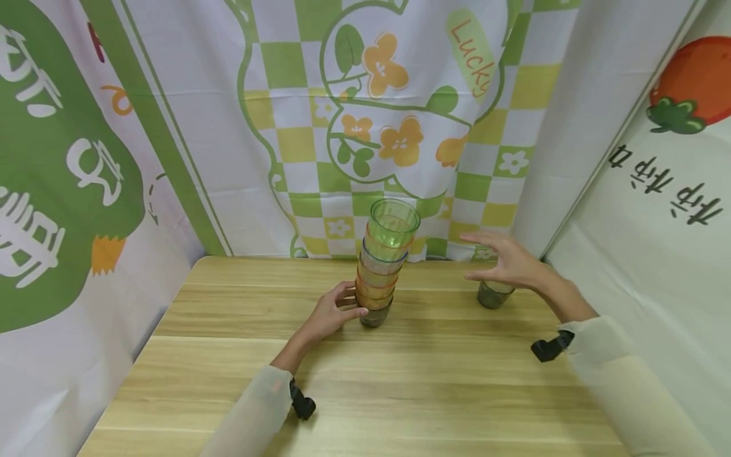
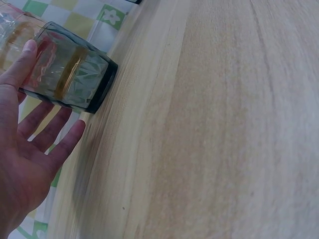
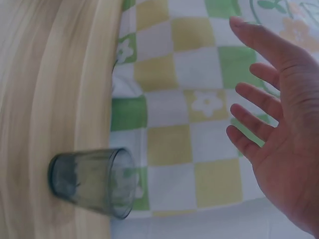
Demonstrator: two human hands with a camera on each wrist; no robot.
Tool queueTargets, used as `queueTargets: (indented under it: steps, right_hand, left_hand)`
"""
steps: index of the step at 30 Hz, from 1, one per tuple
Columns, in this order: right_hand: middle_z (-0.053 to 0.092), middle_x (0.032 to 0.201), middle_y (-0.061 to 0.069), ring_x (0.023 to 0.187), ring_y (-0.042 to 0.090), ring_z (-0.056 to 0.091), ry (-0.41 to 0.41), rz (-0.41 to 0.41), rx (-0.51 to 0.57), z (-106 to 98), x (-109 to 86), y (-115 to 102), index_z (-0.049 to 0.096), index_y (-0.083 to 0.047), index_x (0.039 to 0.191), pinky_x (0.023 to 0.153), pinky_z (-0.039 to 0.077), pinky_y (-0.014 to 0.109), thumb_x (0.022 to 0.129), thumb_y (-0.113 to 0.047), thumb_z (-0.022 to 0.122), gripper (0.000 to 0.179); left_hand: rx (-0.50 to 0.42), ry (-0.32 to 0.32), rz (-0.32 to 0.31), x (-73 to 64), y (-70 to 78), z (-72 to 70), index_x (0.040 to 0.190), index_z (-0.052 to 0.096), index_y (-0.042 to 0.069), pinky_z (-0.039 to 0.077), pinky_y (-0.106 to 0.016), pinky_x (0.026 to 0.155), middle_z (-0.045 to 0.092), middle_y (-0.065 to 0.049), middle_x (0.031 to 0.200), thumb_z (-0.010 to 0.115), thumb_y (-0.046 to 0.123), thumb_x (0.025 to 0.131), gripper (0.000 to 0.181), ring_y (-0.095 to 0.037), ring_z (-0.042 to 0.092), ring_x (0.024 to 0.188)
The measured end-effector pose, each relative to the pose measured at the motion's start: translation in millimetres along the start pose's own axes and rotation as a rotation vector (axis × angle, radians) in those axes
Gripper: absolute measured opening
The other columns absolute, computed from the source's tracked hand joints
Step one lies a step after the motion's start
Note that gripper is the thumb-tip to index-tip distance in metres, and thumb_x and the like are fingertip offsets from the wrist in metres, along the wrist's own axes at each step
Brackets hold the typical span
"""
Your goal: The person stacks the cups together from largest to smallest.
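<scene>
A tall, tilted stack of clear plastic cups (image 1: 379, 270) stands on the table, green at the top, orange lower down and smoky grey at the bottom. My left hand (image 1: 335, 312) holds the stack low down, thumb on the near side and fingers reaching behind. In the left wrist view, the thumb lies on the grey cup (image 2: 75, 69) while the little finger stands apart from it. Over on the right, my right hand (image 1: 508, 259) hovers with spread fingers and holds nothing. A single grey cup (image 3: 89, 179) stands upright below it, partly hidden by that hand in the head view.
The wooden table (image 1: 400, 393) ends at a checked green and yellow curtain (image 1: 308, 146) close behind the cups. Printed cloth hangs along both sides, with the right cloth (image 1: 639, 254) near my right arm. Each wrist carries a black camera (image 1: 301, 401).
</scene>
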State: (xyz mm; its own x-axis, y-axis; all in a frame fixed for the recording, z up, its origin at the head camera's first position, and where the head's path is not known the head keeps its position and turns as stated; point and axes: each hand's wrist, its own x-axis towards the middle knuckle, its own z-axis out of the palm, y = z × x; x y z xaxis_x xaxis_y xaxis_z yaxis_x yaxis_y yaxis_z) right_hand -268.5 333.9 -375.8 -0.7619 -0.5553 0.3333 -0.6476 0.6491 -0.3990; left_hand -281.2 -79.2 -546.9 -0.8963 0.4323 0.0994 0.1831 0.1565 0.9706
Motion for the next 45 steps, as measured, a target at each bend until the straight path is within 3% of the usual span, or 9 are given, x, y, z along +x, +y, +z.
queueTargets:
  steps: [11,21,33,45]
  right_hand:
    - [0.051,0.154,0.029,0.143,0.054,0.044,-0.123,0.169,-0.005,4,-26.0,27,0.052,0.002,0.153,0.114,0.038,0.072,0.085,-0.025,0.092,0.083]
    - [0.049,0.154,0.032,0.140,0.057,0.045,-0.145,0.247,-0.037,17,-45.8,56,0.051,0.005,0.151,0.109,0.042,0.073,0.084,-0.027,0.092,0.085]
    - [0.051,0.148,0.039,0.135,0.060,0.049,-0.157,0.301,-0.035,28,-53.8,72,0.053,0.009,0.149,0.104,0.047,0.071,0.083,-0.024,0.093,0.083]
    - [0.055,0.144,0.038,0.125,0.057,0.057,-0.147,0.276,-0.028,35,-58.9,81,0.052,0.015,0.146,0.101,0.050,0.070,0.084,-0.017,0.092,0.079]
  left_hand:
    - [0.011,0.005,0.000,-0.8,0.0,0.7,0.149,0.057,0.018,0.054,-0.052,0.109,0.059,-0.014,0.151,0.086,0.028,0.092,0.065,-0.036,0.062,0.134]
    - [0.015,-0.001,0.005,-0.2,0.2,0.6,0.148,0.057,0.019,0.054,-0.051,0.108,0.060,-0.013,0.150,0.087,0.028,0.092,0.064,-0.036,0.062,0.134]
    - [0.010,-0.001,0.018,-0.9,-0.3,0.5,0.150,0.056,0.018,0.054,-0.052,0.108,0.059,-0.015,0.151,0.085,0.027,0.094,0.064,-0.038,0.061,0.134]
    - [0.005,-0.007,0.007,-1.5,0.3,0.1,0.150,0.056,0.021,0.055,-0.051,0.108,0.058,-0.013,0.151,0.086,0.028,0.092,0.065,-0.035,0.061,0.135]
